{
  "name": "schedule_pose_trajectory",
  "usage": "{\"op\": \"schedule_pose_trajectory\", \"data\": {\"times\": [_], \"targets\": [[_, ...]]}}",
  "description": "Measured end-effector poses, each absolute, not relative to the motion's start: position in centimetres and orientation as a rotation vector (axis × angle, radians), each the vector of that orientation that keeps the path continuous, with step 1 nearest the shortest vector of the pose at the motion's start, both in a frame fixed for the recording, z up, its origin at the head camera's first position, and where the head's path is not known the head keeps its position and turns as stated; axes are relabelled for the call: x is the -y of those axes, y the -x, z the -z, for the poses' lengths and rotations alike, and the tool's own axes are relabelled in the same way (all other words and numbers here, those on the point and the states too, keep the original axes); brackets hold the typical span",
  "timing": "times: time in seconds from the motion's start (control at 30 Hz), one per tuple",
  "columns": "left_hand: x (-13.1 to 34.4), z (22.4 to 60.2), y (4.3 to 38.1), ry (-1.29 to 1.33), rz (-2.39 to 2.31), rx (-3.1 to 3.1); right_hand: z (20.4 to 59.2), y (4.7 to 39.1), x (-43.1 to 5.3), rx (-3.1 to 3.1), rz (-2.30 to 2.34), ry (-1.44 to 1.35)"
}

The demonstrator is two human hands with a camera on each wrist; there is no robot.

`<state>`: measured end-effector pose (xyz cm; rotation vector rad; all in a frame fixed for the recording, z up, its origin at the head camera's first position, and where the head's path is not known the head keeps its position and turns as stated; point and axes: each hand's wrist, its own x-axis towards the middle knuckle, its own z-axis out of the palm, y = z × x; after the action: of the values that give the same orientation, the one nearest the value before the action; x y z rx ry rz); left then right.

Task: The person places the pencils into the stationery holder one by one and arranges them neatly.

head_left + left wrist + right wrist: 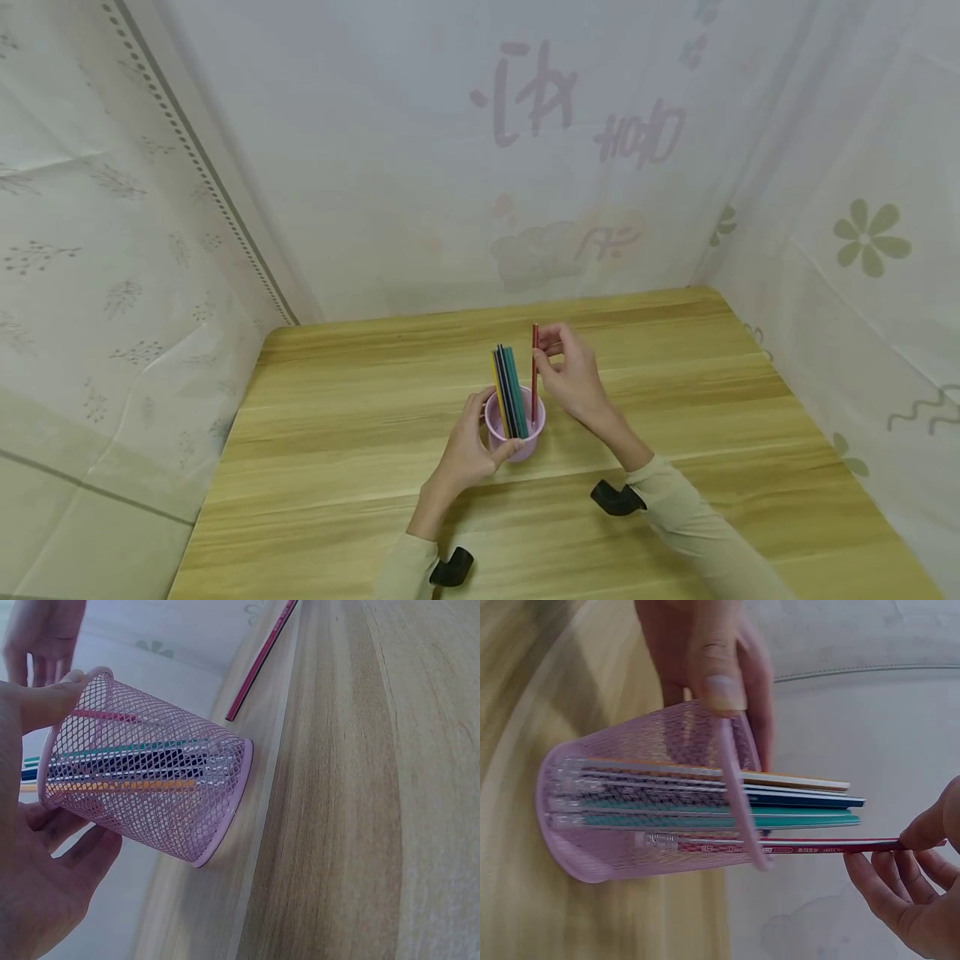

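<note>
A pink mesh pencil cup stands on the table, and my left hand grips it at the rim, thumb in front and fingers behind. Inside lean a yellow pencil, a dark blue pencil and teal pencils, eraser ends down. My right hand pinches a red pencil near its upper end. That pencil's eraser end is inside the cup, higher above the base than the others. A second red pencil lies on the table in the left wrist view.
The wood-patterned table has rounded back corners. Printed cloth walls rise behind it and at both sides. Black wrist mounts sit at both sleeves.
</note>
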<state>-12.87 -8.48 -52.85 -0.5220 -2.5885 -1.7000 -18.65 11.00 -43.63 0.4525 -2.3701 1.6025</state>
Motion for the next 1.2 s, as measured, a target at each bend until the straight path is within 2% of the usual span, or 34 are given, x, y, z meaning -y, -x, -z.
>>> {"op": "schedule_pose_trajectory", "data": {"times": [0.63,1.2], "targets": [[8.4,53.1,13.0,0.507,1.672,2.608,46.6,18.6,-11.3,2.602,-1.526,-0.388],[8.3,52.8,13.0,0.522,1.688,2.563,49.1,18.6,-16.3,2.738,-1.362,-0.328]]}}
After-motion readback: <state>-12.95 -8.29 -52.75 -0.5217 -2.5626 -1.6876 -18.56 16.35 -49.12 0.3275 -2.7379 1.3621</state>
